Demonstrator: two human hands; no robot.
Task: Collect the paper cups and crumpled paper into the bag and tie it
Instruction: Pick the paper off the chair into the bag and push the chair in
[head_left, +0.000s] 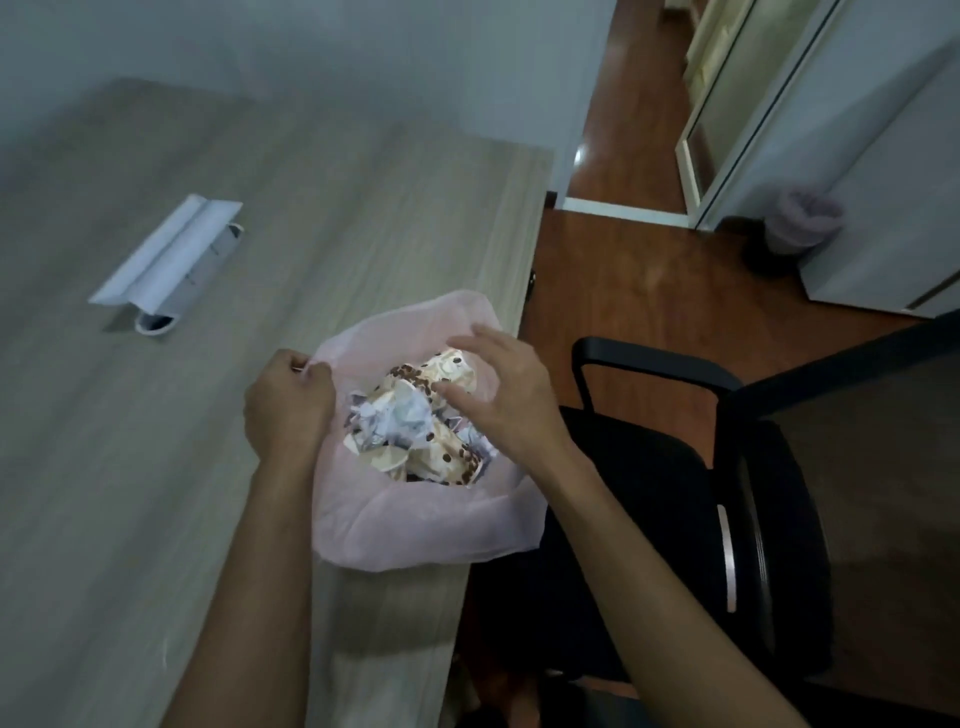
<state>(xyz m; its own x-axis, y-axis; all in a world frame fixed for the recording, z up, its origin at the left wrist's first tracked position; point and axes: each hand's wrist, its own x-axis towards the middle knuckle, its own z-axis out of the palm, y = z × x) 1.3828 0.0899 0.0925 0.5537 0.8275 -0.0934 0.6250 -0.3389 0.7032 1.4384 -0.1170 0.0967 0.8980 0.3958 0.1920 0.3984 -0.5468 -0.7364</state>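
Note:
A thin pink plastic bag (415, 535) stands open at the right edge of the wooden table (156, 467). Inside lie several paper cups (447, 366) printed with brown coffee beans, mixed with crumpled paper (405, 415). My left hand (288, 405) pinches the bag's left rim between thumb and fingers. My right hand (498, 384) hovers over the bag's mouth with its fingers spread and loosely curved; it holds nothing that I can see. The far rim of the bag rises just behind my right fingers.
A white cable-port cover (166, 260) stands flipped up in the table's middle left. A black office chair (701, 493) sits right of the table on the brown wood floor. A small bin with a pink liner (802, 221) stands by the white cabinet at far right.

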